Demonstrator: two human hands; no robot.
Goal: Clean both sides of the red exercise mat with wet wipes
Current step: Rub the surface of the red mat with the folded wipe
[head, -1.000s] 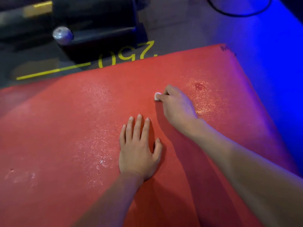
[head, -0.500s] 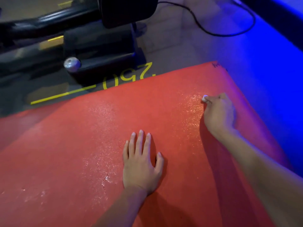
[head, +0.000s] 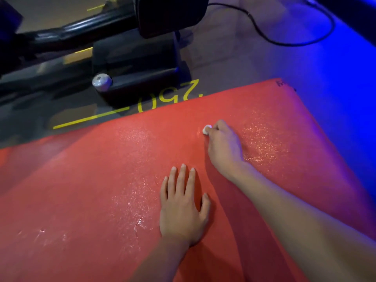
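Forearms reach in from the near edge over the red exercise mat [head: 81, 190], which lies flat on the floor and fills most of the view. The left hand [head: 183, 208] rests palm down on the mat near the middle, fingers straight and slightly spread, thumb out to the right, holding nothing. Damp, glistening patches show on the mat to the left of this hand and farther out.

Beyond it and slightly to the right, the right hand [head: 222, 145] has its fingers curled round a small white wet wipe [head: 207, 129], bunched into a wad, and presses it against the mat's surface. Another shiny wet patch lies just right of that hand.

Past the mat's far edge, yellow floor markings [head: 166, 98] with a line and digits sit on the dark floor. Behind them stands black gym equipment [head: 134, 66] with a silver knob [head: 101, 81]. A black cable [head: 284, 35] loops across the floor at far right, where blue light falls.
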